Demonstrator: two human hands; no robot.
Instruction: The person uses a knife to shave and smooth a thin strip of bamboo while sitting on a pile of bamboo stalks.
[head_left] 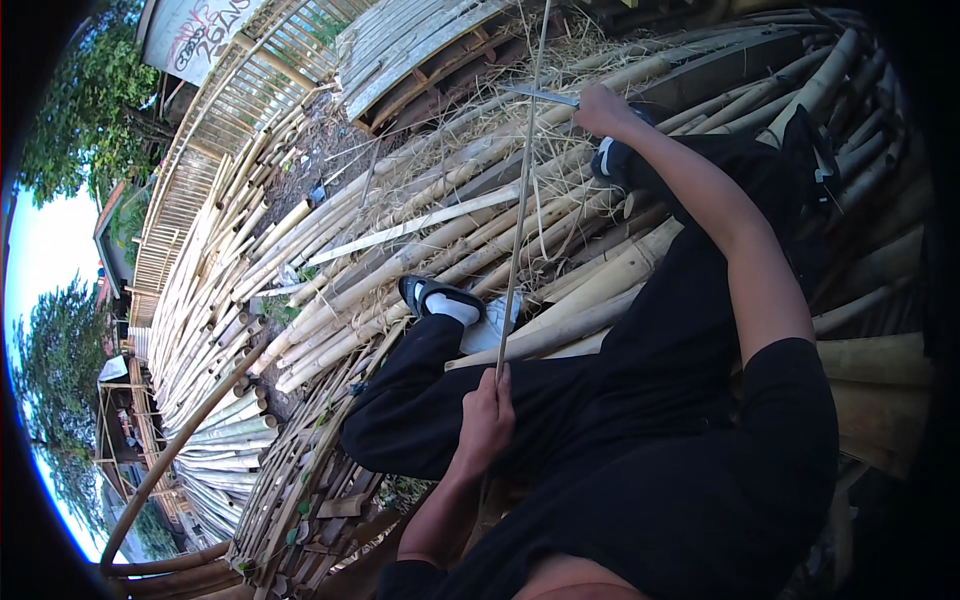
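Bamboo strip (524,180) across knife edge (556,98)

- Long, thin tan bamboo strip (521,205): above the heaped round, pale-yellow bamboo poles (370,288).
- Bare left hand (487,413): around the strip's near part.
- Bare right hand (603,111): right of its far part, the straight silver metal blade (555,99) reaching across it.
- Flat grey slatted wooden platform (420,50): left of its far end.
- Curved tan bamboo fence (185,190): farther left.
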